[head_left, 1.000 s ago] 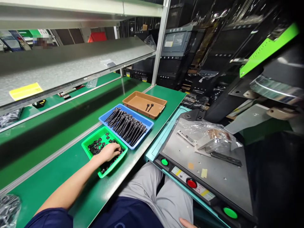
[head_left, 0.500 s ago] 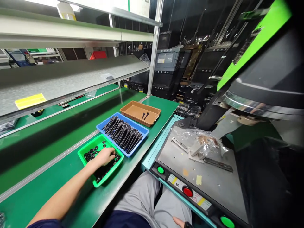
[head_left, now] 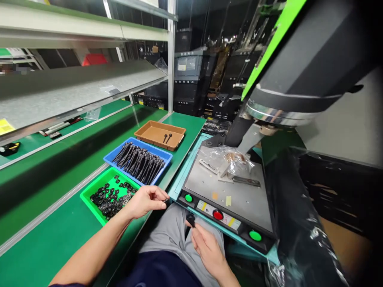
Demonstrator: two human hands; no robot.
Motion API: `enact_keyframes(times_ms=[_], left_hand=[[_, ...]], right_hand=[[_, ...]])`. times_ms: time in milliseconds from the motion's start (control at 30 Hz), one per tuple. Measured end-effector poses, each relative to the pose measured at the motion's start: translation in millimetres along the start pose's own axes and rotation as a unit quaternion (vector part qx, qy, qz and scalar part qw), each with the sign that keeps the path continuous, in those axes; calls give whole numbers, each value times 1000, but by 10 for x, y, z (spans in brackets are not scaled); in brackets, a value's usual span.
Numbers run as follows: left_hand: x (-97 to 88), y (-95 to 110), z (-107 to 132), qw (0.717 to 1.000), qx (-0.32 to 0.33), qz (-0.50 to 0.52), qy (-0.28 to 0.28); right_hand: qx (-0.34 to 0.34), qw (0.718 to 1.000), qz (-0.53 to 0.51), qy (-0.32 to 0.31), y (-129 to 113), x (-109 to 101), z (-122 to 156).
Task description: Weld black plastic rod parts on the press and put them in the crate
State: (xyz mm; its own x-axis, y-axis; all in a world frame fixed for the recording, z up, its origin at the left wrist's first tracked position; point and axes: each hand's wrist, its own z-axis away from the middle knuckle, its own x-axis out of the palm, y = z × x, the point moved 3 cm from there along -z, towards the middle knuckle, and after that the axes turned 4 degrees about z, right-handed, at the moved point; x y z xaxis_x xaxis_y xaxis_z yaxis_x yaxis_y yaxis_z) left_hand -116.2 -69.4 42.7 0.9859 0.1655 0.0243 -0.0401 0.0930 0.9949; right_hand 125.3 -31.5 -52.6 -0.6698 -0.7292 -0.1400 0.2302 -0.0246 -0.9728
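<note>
My left hand (head_left: 149, 201) is pinched on a small black part (head_left: 166, 201), mostly hidden by the fingertips, above the front edge of the bench. It resembles the small black pieces (head_left: 104, 201) in the green tray (head_left: 86, 195) beside it. Over my lap, my right hand (head_left: 206, 245) grips a black part with a wide head (head_left: 190, 219); the rest of that part is inside the fingers. Long black ribbed parts with thick heads (head_left: 139, 159) fill the blue tray (head_left: 109, 158) behind the green one.
A brown tray (head_left: 146, 137) with two black headed parts (head_left: 167, 138) stands at the back. At right is a machine with a metal plate (head_left: 197, 179), green buttons (head_left: 255, 235), a red button (head_left: 218, 215) and a plastic-wrapped fixture (head_left: 236, 163). A metal shelf (head_left: 74, 85) overhangs the bench.
My left hand has come out of the green tray and moved right with a small black part. My right hand has risen into view holding a black headed part. The view has turned right.
</note>
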Motion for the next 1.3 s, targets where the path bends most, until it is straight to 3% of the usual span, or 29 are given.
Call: enact_keyframes(times_ms=[167,333,533,800,1000,1167,1300], left_hand=[[404,-17,-84,996,13,60,-60],[593,-53,-122,995,18,67,-76],[625,-81,-151,996,48,9,-68],[654,-173,-208,997,46,25,-54],[743,-179,-254,997,46,4,-57],[750,-175,-296,996,52,1,-77],[747,-181,-326,992,63,-7,-107]], right_hand=[[-59,998,2,-32,-293,35,-87],[-96,995,31,-18,-395,-18,-90],[-97,995,33,-3,-334,-79,-86],[-60,988,-139,-44,-293,-96,-90],[62,946,-299,-105,-245,-62,-58],[64,941,-322,-81,-243,-114,-55],[108,918,-355,-142,-223,-99,-42]])
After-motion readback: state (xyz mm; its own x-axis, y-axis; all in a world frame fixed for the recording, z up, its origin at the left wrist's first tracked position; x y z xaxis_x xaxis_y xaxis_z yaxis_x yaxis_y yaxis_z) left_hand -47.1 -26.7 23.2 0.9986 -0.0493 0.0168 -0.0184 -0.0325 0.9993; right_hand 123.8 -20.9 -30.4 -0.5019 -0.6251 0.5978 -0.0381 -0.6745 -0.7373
